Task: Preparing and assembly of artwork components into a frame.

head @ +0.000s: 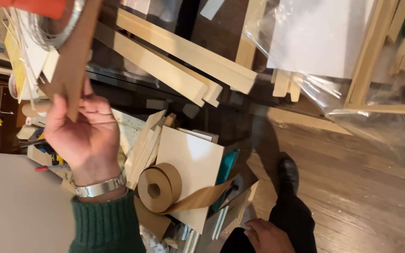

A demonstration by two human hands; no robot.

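Green knitted sleeve [105,226] and a metal watch band [100,187] frame the left hand [83,136], which rises at the near left with its palm turned toward the camera. Its thumb and fingers close in a pinch on the lower end of one brown cardboard strip [73,61]. The strip's long axis runs up and slightly right from the grip, so nearly all of its length lies above and beyond the fingers, its top end passing out of view beside a coil of clear tubing [48,33]. The right hand [267,235] is low at the bottom edge, resting by a dark trouser leg; its fingers curl loosely and hold nothing that shows. It is well apart from the strip, so the left hand is by far the nearer one.

Just right of the left wrist sits one roll of brown paper tape [158,186], its loose tail trailing right across a pale board [188,161]. One grey panel [15,201] fills the near left corner. One black shoe [288,172] stands on the wooden floor [352,187].

Farther off, at least three long pale wood mouldings [174,61] lie slanting down to the right. At the far right, one white sheet in clear plastic wrap [319,37] leans against more wooden frame lengths [369,56].
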